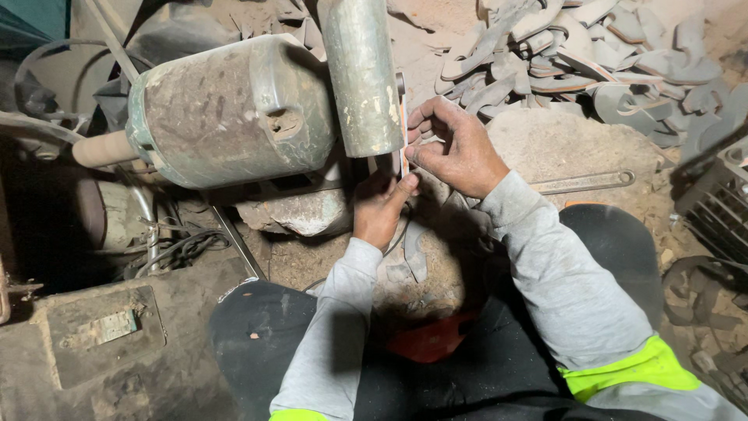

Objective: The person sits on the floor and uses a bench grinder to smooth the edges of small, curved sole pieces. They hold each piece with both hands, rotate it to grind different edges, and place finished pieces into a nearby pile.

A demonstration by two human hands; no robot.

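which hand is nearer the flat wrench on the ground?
Right. The right hand is just left of the wrench, pressing the thin piece to the grinder; the left hand sits lower and farther left.
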